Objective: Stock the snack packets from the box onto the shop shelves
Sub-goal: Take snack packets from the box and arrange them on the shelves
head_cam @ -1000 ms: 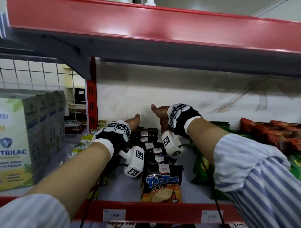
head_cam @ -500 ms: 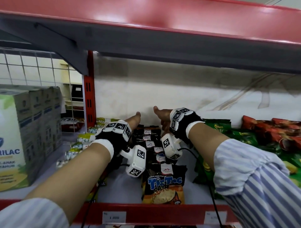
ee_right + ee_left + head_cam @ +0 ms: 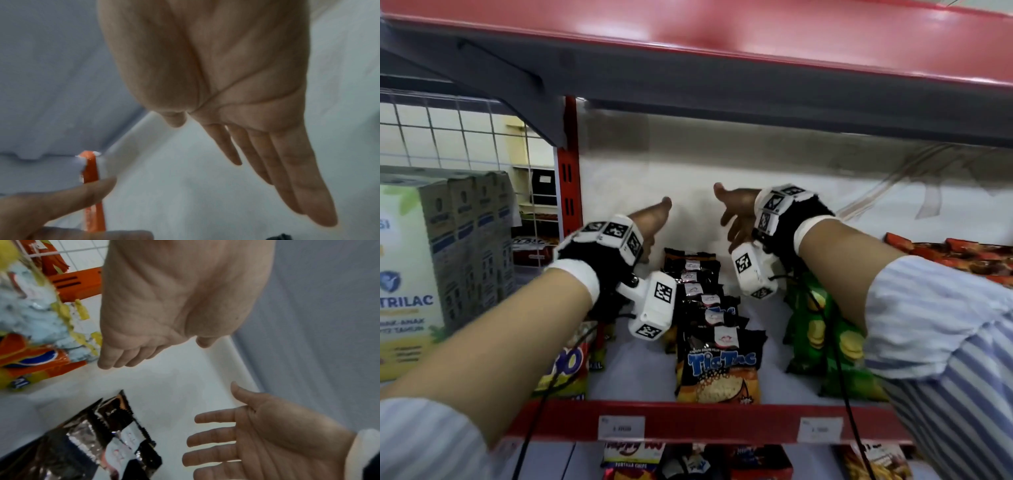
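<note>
Our left hand (image 3: pixel 650 222) and right hand (image 3: pixel 736 212) hover released, fingers straight, at frame centre above the row of black snack packets (image 3: pixel 709 308) on the shelf (image 3: pixel 637 370). We risk toppling the leaning row when pulling our wrists out.

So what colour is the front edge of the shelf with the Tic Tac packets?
Red; the shelf's front edge shows best in the head view.
</note>
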`<state>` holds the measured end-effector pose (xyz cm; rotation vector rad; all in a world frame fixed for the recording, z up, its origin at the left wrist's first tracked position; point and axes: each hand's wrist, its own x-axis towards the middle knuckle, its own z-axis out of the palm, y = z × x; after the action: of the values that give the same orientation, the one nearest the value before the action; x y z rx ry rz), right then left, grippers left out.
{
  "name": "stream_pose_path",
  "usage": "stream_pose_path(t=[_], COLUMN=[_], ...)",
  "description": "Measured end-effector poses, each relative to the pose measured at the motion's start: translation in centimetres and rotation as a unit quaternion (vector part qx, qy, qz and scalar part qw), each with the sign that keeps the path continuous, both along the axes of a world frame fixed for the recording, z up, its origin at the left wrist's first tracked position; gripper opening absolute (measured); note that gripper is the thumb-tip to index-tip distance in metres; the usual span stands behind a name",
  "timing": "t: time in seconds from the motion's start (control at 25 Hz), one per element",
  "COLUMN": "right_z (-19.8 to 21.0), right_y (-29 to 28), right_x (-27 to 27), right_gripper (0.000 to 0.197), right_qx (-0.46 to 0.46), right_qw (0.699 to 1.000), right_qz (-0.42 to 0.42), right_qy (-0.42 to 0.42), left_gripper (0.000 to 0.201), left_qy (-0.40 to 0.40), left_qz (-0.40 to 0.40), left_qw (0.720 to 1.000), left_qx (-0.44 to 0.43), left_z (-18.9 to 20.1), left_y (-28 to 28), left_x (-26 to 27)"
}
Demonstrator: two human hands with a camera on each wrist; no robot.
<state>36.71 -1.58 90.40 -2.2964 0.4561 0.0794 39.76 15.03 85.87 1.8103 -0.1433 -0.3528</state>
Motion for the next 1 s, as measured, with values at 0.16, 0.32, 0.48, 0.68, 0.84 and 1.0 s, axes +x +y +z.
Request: stream_pose_path(t=[0.16,0.32,0.48,0.68,0.84,1.0], right_z=[-0.2,-2.1,-1.3,-5.2,-7.1,-7.8], right_y=[0.7,1.3,1.7,3.0,3.3,2.9], right_x=[-4.2,-6.8,-9.1,-11.7,-11.8,-10.9], right_gripper=[0.087,0.083,0.08,0.07,0.071,0.081], right_qx=[0.045,0.086,0.148,0.045,0.157,0.254], right_qw=[0.999,0.996,0.987,0.999,0.987,0.966], right_qz=[0.002,-0.011,-0.011,-0.01,0.006,0.029], right_qy=[0.002,-0.002,-0.063,-0.01,0.018,0.036], left_gripper=[0.088,0.084,0.077,0.073,0.066,0.062], left_qy=[-0.005,0.003,-0.001,0.064,0.094,0.085], left_qz=[-0.014,-0.004,0.015,-0.029,-0.083,-0.062], left_qw=[0.999,0.999,0.999,0.995,0.989,0.988], left_qx=[-0.043,-0.039,-0.047,-0.07,-0.081,-0.117], left_z=[-0.2,-2.1,-2.9,-4.1,-5.3,-5.2], left_y=[1.6,1.8,1.0,0.4,0.3,0.7], left_x=[-3.5,-6.8,-10.9,-13.0,-13.1,-12.7])
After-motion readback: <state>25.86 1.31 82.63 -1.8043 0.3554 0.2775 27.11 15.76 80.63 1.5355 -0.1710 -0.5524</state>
